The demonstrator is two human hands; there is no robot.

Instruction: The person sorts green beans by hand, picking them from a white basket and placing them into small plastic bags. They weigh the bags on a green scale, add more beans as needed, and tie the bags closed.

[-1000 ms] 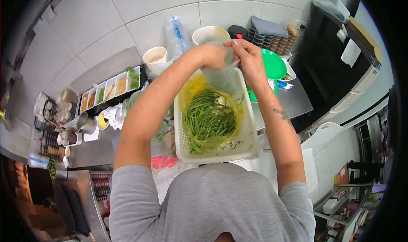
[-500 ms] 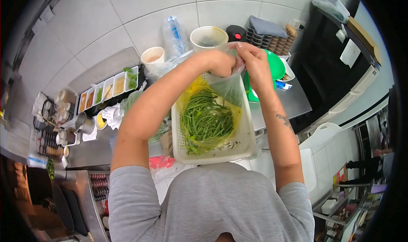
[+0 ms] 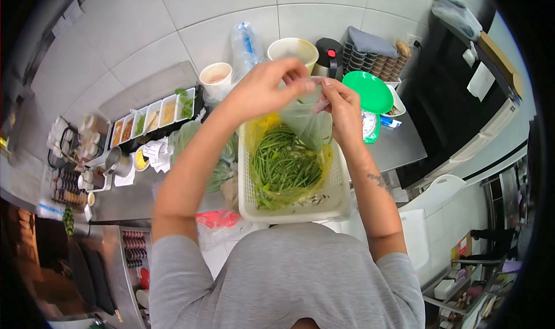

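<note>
A clear plastic bag (image 3: 309, 126) with greenish contents hangs from my right hand (image 3: 344, 106), whose thumb and fingers pinch its gathered top. My left hand (image 3: 267, 87) is raised beside the bag's top, slightly blurred, with thumb and curled fingers apart. Its thumb tip reaches the bag's top edge; contact is hard to make out. Below both hands, cut green stalks (image 3: 286, 164) lie in a yellow plastic bag (image 3: 322, 178), inside a white perforated basket (image 3: 274, 214).
A green scale (image 3: 370, 126) and a round green lid (image 3: 368, 92) are at right. Behind stand a white tub (image 3: 293, 51), a smaller tub (image 3: 216, 74) and a thermos (image 3: 328, 57). Trays of ingredients (image 3: 151, 118) line the left. A black fridge (image 3: 445, 98) stands at right.
My left hand has come out from the bag's mouth and moved up and left, its fingers opening. My right hand has lowered slightly, still pinching the bag. More of the scale shows.
</note>
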